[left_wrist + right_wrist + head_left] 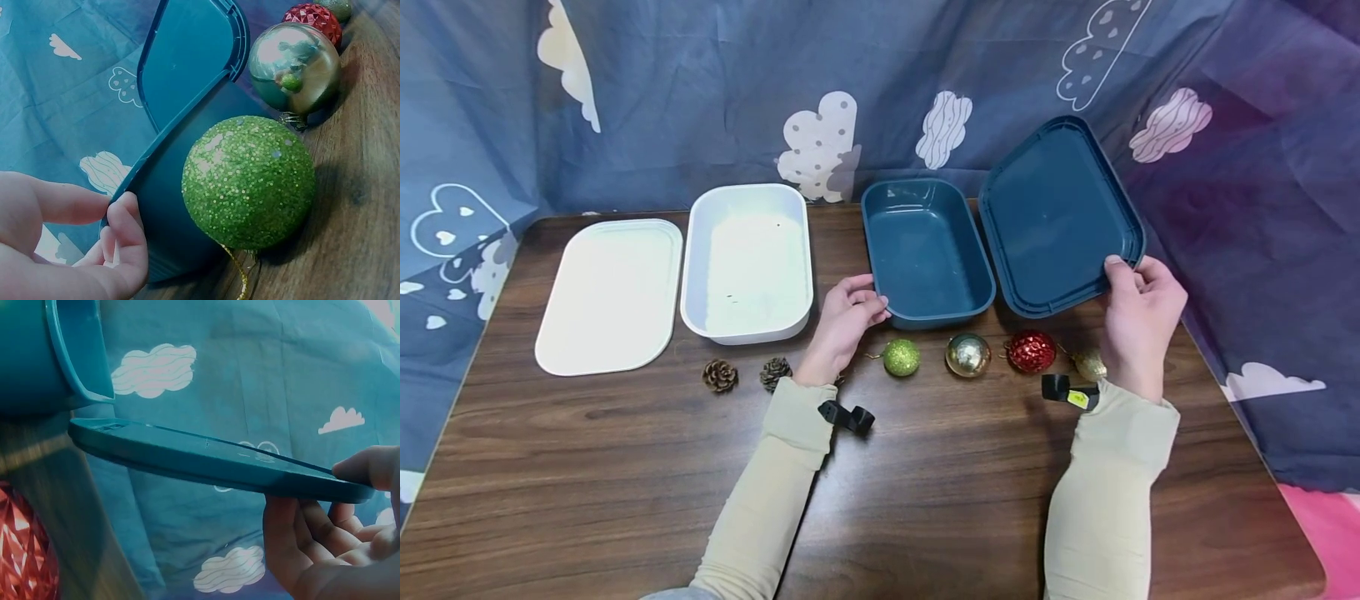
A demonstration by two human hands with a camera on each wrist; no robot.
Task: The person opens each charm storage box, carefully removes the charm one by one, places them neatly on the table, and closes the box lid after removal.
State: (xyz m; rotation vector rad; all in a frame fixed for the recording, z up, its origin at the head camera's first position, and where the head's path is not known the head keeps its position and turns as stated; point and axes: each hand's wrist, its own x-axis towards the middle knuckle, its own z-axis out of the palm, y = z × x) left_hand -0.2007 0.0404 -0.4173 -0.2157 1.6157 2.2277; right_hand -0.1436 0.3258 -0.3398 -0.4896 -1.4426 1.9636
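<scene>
My left hand point(844, 321) pinches the near left corner of the rim of a dark blue plastic box point(925, 250), which stands on the table with nothing inside. To the right, my right hand point(1142, 321) grips the corner of the matching blue lid point(1060, 218), thumb on its upper face and fingers beneath. The lid is tilted and held beside the box, its rimmed inner side showing. In the left wrist view, a glittery green ball ornament point(249, 182) lies close to the box wall, near my fingertips. Edge-on, the lid point(212, 459) appears in the right wrist view.
A shiny gold ball point(967, 356), a red faceted ball point(1031, 351) and a partly hidden gold glitter ornament point(1090, 364) lie in front. Pine cones point(720, 376) sit left, before a white box point(748, 262) and its white lid point(612, 296). A cloud-patterned curtain point(715, 100) hangs behind.
</scene>
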